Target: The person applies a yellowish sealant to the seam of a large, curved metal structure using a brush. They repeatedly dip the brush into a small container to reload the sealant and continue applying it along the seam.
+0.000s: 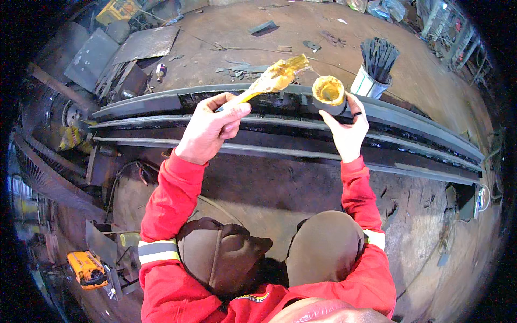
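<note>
My left hand (212, 129) is closed round the handle of what looks like a brush (277, 76), its end thickly coated with yellow grease-like paste. The coated end points up and to the right. Between thumb and fingers, my right hand (349, 125) grips a short dark cylinder (329, 106). Yellow paste covers its rim and shows inside its round opening. A gap lies between the brush end and the cylinder, with a thin strand trailing off the brush tip. Below both hands run long dark metal beams (269, 146).
Past my right hand stands a white bucket (370, 85) full of dark flat strips (379, 56). An orange machine (86, 269) sits on the floor at lower left. Metal plates (145, 44) lie at upper left. My knees (326, 247) are bent below the beams.
</note>
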{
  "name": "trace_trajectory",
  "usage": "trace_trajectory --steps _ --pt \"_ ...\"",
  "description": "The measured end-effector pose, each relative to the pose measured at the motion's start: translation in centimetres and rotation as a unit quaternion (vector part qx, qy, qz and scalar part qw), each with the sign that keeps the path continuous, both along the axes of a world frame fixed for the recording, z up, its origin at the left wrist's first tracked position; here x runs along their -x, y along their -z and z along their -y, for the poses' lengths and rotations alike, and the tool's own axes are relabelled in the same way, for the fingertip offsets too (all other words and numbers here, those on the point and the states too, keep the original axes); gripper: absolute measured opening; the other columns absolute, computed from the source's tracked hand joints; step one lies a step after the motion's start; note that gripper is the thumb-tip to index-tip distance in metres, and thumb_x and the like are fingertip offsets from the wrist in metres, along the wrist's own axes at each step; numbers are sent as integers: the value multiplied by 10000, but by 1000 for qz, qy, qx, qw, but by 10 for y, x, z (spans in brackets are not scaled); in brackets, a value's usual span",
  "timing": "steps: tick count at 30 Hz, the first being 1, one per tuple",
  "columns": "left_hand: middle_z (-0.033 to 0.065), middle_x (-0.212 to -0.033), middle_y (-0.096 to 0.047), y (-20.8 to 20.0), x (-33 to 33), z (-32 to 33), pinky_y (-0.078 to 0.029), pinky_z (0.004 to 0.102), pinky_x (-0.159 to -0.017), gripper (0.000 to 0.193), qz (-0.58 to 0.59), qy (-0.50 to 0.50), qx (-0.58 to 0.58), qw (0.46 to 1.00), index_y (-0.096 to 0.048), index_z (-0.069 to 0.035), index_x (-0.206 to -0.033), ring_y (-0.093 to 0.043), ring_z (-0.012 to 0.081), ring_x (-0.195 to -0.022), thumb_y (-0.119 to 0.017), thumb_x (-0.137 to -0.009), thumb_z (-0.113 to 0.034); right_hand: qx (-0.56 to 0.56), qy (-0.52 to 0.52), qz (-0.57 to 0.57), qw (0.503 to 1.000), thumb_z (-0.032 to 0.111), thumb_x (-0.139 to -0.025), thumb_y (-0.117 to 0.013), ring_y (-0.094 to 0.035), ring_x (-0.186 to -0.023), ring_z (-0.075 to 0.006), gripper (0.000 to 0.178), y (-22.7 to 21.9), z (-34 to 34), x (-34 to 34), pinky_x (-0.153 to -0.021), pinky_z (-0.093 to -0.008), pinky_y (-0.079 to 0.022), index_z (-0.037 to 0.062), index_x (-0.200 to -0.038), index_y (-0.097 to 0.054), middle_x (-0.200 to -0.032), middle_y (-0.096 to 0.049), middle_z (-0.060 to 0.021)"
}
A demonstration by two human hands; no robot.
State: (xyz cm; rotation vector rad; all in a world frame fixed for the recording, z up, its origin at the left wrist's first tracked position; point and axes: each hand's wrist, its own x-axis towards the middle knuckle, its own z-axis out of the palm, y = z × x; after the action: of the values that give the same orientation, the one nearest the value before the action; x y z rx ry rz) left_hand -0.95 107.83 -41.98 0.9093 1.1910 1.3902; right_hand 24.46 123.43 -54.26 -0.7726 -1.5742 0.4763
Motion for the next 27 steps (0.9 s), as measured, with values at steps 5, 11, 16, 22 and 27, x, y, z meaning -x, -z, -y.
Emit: trace_trajectory --steps 5,11,16,22,27 --pt "-40 -662 -529 -11 2 12 -321 212 -516 155 -266 -97 -74 956 -668 6 -946 -422 32 -582 -695 -903 -141 53 105 11 993 211 -603 -929 -616 -1049 -196 672 -7 -22 -21 -972 -328 -461 -62 -1136 -623 -1113 -664 -132" --pt "-10 -778 -636 -12 -8 7 -409 188 -647 204 -459 -202 -210 839 -672 35 -1035 -517 34 -714 -700 -912 -125 2 106 43 993 276 -598 -917 -633 -1033 -249 679 -3 -38 -28 -949 -340 -476 -54 -1128 -651 -1113 -664 -156" --pt "-9 -779 -638 -14 -8 -1 -401 177 -649 182 -457 -250 -200 830 -660 34 -1039 -520 25 -716 -689 -915 -95 46 36 27 998 240 -596 -926 -636 -1045 -233 669 -17 -26 -13 -949 -331 -483 -48 -1130 -643 -1122 -668 -151" --pt "40 -827 -675 16 13 -11 -466 212 -703 188 -451 -224 -184 844 -665 39 -980 -579 65 -753 -726 -890 -115 -83 -24 97 991 262 -604 -931 -616 -936 -166 652 -71 -29 -2 -881 -319 -488 -2 -1131 -653 -1028 -685 -87" --pt "140 -757 -692 39 8 -8 -512 285 -651 151 -524 -155 -166 821 -681 15 -881 -672 181 -688 -746 -833 -112 13 -36 13 999 290 -618 -931 -630 -969 -168 712 -75 -39 -14 -915 -299 -474 -76 -1153 -636 -1054 -690 -134"
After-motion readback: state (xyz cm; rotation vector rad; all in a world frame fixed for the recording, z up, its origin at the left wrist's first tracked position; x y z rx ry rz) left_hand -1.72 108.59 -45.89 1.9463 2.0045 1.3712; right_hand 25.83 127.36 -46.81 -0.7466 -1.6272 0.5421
